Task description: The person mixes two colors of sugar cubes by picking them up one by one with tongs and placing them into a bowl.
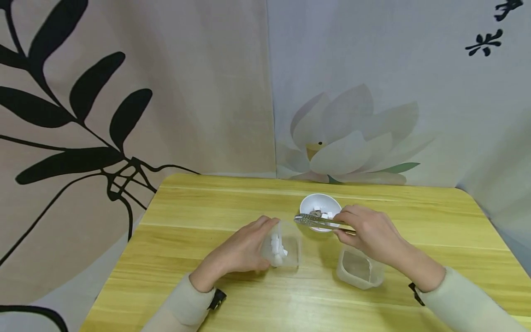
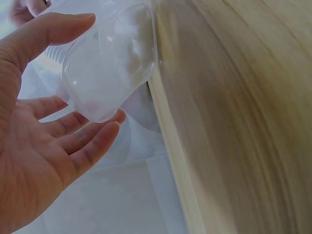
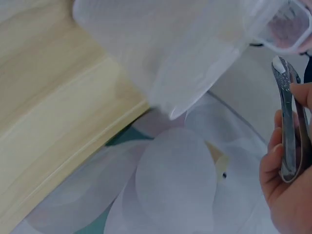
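My left hand (image 1: 249,246) grips a clear plastic tub (image 1: 292,252) and tilts it on its side. White pieces (image 1: 277,249) are bunched inside the tub. In the left wrist view the thumb and fingers lie around the tub (image 2: 92,73). Metal tongs (image 1: 317,222) are pinched in my right hand (image 1: 371,233), their tips pointing left toward the tub. A small white piece (image 3: 278,65) shows at the tong tips in the right wrist view. Beneath the tongs stands a white bowl (image 1: 318,197) holding white and greyish-brown pieces, partly covered by them.
A second translucent tub (image 1: 360,280) stands upright on the wooden table (image 1: 257,304), below my right hand; in the right wrist view this tub (image 3: 165,48) looms large in front. Behind the table's back edge hangs a printed curtain (image 1: 232,115).
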The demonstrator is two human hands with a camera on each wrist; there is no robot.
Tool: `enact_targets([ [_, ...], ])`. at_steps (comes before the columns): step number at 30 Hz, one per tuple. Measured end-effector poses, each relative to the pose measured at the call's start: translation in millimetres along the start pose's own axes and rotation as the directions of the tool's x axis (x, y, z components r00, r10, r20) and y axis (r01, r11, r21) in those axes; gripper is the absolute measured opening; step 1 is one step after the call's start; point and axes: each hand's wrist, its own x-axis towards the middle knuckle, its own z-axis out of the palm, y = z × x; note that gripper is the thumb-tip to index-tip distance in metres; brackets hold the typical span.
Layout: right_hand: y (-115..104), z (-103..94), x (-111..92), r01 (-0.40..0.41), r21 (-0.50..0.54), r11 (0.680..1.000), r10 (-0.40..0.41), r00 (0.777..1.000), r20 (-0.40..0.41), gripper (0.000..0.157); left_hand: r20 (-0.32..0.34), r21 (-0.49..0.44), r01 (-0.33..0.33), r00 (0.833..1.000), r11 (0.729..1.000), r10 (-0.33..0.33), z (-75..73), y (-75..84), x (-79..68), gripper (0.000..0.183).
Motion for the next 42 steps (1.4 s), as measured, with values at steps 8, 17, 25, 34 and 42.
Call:
enact_targets([
  [8, 20.6, -8.5, -6.1, -0.130, -0.023, 0.991, 0.130, 0.991, 0.021, 0.019, -0.003, -0.010, -0.002, 1.000, 1.000, 0.002, 0.9, -1.4, 0.1, 0.102],
  [17, 33.9, -7.4, -18.1, -0.252, -0.048, 0.966, 0.255, 0.965, 0.065, 0.021, 0.001, -0.014, -0.003, 1.000, 1.000, 0.003, 1.0, -0.9, -0.1, 0.104],
  [25, 30.7, -4.2, -23.7, -0.186, -0.029, 0.982, 0.188, 0.980, 0.072, 0.025, 0.008, -0.013, 0.008, 1.000, 1.000, -0.008, 1.1, -0.8, -0.6, 0.105],
  [34, 17.0, 3.2, -19.0, -0.063, 0.022, 0.998, 0.062, 0.997, 0.040, 0.029, 0.001, -0.002, -0.005, 1.000, 1.000, 0.005, 0.3, -0.9, -0.9, 0.103],
  [42, 4.7, 13.2, -15.6, 0.025, 0.038, 0.999, -0.027, 0.999, 0.043, 0.024, 0.009, 0.002, 0.012, 1.000, 1.000, -0.012, 0.7, -0.2, -0.4, 0.104],
])
